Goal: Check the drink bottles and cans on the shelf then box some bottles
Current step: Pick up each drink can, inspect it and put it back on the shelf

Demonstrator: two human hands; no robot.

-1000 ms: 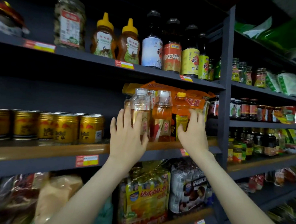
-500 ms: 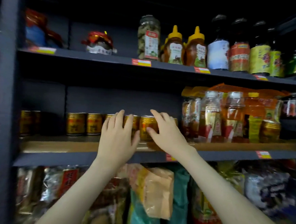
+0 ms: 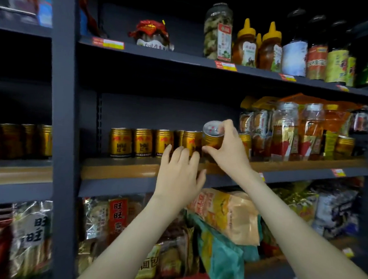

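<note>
Stage: checking, cans. No bottle boxed as far as I can see; no box in view at all, so the whole boxing step is left, and the bottles [image 3: 297, 131] on the right end of the same shelf stand untouched.

Right hand [image 3: 228, 149]: closed on 1 gold can [image 3: 212, 137], thumb under its lower edge, fingers over the rim. The can is tipped toward me so its silver top shows; it sits at the right end of the can row [image 3: 154, 143], raised a little above its neighbours. Whether its base is clear of the shelf board [image 3: 120, 169] I cannot tell, my hand hides it.

Left hand [image 3: 179, 176]: open, holding nothing, fingers spread and pointing up, tips at the foot of the cans just left of the tipped one. Touching or just short, not clear from here.

Both forearms reach up and forward from below, right wrist bent inward.

Judgement: early in the task. About 5 cans of this row remain to look over.
</note>
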